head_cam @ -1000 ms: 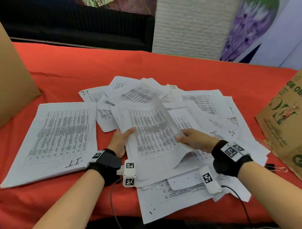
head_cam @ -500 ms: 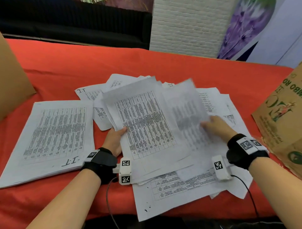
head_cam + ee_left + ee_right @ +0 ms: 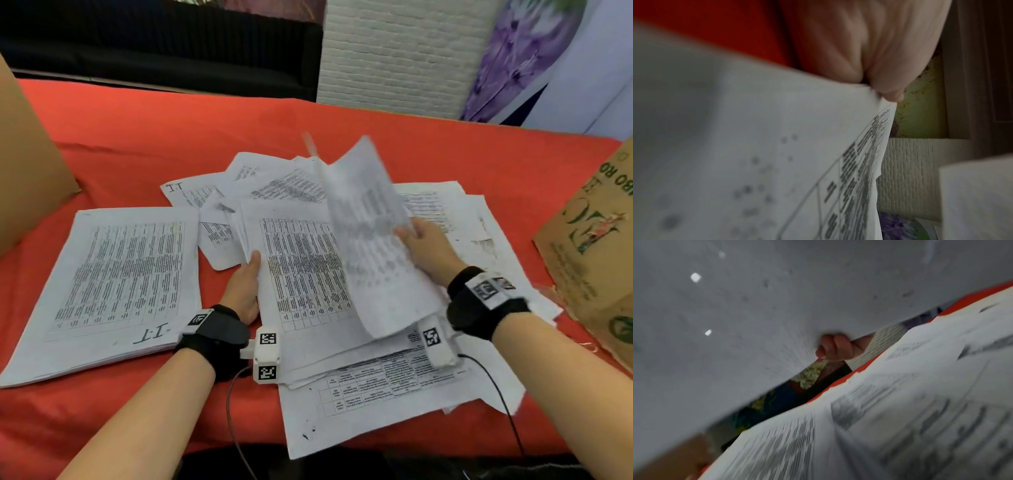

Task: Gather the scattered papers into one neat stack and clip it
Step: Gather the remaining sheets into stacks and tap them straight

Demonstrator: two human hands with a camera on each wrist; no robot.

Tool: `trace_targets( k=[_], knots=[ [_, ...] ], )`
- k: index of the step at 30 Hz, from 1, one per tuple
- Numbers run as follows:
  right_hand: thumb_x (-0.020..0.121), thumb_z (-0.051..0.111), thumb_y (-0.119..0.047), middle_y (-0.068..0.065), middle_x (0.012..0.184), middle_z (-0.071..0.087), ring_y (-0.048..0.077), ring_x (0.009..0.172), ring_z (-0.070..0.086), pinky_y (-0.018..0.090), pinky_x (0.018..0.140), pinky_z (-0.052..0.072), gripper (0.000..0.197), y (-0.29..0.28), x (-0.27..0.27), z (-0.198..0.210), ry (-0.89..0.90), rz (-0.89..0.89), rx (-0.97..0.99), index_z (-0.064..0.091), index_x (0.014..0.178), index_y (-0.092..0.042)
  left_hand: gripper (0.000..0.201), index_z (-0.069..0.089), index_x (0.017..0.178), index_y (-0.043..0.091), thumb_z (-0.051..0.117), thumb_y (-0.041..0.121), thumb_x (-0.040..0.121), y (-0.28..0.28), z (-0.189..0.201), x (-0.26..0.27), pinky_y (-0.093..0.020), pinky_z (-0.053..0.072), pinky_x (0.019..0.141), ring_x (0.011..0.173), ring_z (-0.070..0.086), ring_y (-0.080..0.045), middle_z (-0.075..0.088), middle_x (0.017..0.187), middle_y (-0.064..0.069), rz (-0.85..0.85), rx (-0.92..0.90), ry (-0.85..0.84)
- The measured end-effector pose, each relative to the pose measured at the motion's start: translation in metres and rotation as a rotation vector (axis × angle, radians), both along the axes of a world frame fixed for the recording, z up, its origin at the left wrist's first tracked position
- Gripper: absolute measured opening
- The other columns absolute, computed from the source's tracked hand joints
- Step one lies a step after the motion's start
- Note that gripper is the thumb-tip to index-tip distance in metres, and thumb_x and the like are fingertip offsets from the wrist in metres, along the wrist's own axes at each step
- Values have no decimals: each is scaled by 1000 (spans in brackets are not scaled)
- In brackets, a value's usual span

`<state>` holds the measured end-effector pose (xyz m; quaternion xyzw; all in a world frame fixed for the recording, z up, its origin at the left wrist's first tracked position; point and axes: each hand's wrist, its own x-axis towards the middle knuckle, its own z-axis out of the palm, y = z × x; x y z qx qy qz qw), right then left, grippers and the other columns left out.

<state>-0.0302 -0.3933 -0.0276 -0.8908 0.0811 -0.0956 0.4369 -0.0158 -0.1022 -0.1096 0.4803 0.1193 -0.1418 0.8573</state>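
Note:
A loose heap of printed papers [image 3: 428,205] covers the middle of the red table [image 3: 171,144]. A tidy stack [image 3: 113,281] marked "1-1" lies at the left. My left hand [image 3: 245,291] grips the left edge of a gathered bundle [image 3: 301,267], thumb on top; the left wrist view shows the thumb [image 3: 890,92] pressing that bundle's edge [image 3: 818,146]. My right hand [image 3: 424,243] holds a blurred sheet [image 3: 373,240] lifted and tilted above the bundle. In the right wrist view, curled fingers [image 3: 834,347] hold this sheet [image 3: 735,321] from below.
A brown cardboard box [image 3: 592,253] stands at the right edge of the table. Another cardboard piece [image 3: 24,164] leans at the far left. A white brick wall [image 3: 394,51] and a dark sofa [image 3: 154,41] lie behind the table.
My right hand has picked a sheet from the right side of the heap and swung it up and left over the bundle. The left hand keeps its grip on the bundle.

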Motion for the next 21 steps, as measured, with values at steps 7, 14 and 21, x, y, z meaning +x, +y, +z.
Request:
trace_targets(
  k=[7,14,21],
  knots=[
    [99,49,-23,-1,85,57,18,76,52,22,54,35,12,55,4,-22,223,216,-209,56,96,-15,46,40,140,11,50,14,95,-3,5,-6,-31,57,79,108,59,-18,52,137,-10,-71,45,-109],
    [99,42,-19,13,130,58,31,118,56,40,97,44,35,13,4,7,451,174,-315,53,130,-7,36,48,127,18,40,-1,97,5,2,-3,-37,60,60,87,69,-21,64,108,-5,90,-165,-86],
    [75,79,-38,-3,113,56,22,99,55,30,80,43,63,23,-27,-1,660,549,-749,47,127,-27,34,50,131,6,44,8,98,9,-8,4,-31,59,61,81,73,-17,68,106,-9,125,-195,-6]
  ],
)
